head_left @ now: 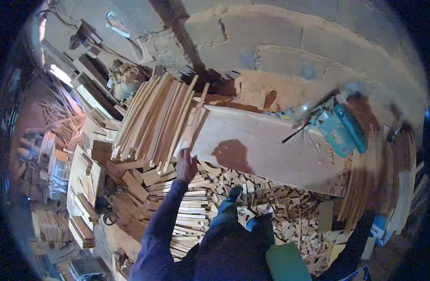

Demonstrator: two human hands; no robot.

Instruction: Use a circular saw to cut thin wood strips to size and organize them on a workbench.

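Observation:
My left hand (pixel 187 167) is at the near left edge of a wide pale board (pixel 266 143), with its fingers bent in around the near end of a thin wooden strip (pixel 199 108). That strip slants away along the board's left end. Just left of it, several similar strips lie side by side in a thick stack (pixel 151 122). My right arm (pixel 357 241) reaches forward at the lower right, beside another bundle of long strips (pixel 362 180). Shadow and blur hide the right hand's fingers. The shadow of a hand falls on the board.
A teal power tool (pixel 339 129) stands at the board's far right, with thin dark rods beside it. Wood offcuts (pixel 285 206) cover the ground around my feet. Paler strips (pixel 191 210) lie below my left hand. A block wall (pixel 275 35) rises behind.

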